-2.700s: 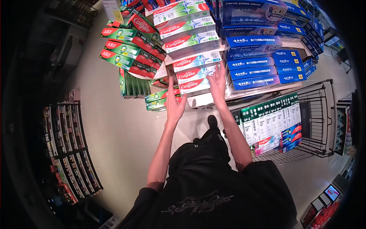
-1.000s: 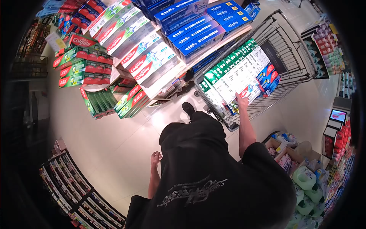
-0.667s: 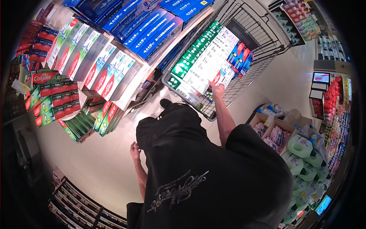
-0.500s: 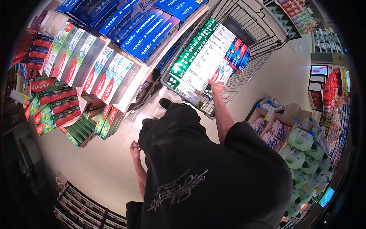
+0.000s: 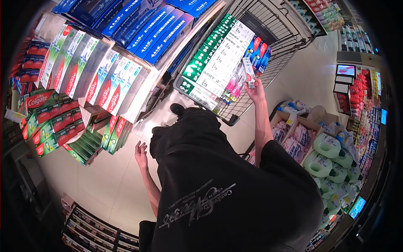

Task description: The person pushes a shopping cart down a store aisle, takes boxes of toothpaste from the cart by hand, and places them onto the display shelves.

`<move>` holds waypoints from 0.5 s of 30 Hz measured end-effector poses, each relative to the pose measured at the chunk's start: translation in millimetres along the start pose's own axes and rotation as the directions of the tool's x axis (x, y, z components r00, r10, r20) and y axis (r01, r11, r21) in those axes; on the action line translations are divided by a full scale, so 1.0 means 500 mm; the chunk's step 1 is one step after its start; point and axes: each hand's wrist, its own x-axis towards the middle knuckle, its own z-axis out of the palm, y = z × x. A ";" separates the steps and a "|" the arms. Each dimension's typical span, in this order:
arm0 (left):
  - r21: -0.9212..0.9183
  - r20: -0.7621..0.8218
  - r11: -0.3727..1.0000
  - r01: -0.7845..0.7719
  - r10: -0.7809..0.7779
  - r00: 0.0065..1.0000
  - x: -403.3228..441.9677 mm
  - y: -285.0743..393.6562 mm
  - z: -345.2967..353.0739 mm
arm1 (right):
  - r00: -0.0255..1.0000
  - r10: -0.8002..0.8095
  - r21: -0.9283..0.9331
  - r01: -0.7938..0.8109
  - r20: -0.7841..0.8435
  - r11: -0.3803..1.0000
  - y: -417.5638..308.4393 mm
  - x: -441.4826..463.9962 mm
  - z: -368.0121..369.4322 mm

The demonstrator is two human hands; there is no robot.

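My right hand [image 5: 254, 90] is over the near right side of the metal shopping cart [image 5: 282, 57], closed on a slim white toothpaste box [image 5: 248, 69] with red on it. The box is tilted up. Beneath and beside it are a pink package [image 5: 235, 87] and blue-and-red boxes [image 5: 257, 53]. Rows of white boxes [image 5: 228, 51] with green ends fill the cart's left part. My left hand [image 5: 141, 154] hangs low beside my leg, fingers loosely apart, holding nothing.
Left of the cart, a display carries blue boxes [image 5: 155, 33] and white Colgate boxes [image 5: 105, 80]. Green-and-red toothpaste boxes [image 5: 52, 122] are stacked lower. On the right stand pale green bottles [image 5: 321, 164] and cartons of pink packs [image 5: 299, 140]. A dark shelf [image 5: 90, 229] is behind left.
My right hand has moved right and slightly up, tilting the toothpaste box up from the others. The pink package now shows. My left hand has shifted a little left, its fingers more spread.
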 end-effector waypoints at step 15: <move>-0.190 0.153 0.860 -0.474 0.503 0.851 -0.095 0.494 0.124 | 0.628 0.094 -0.178 0.072 0.773 0.981 0.041 -0.213 0.229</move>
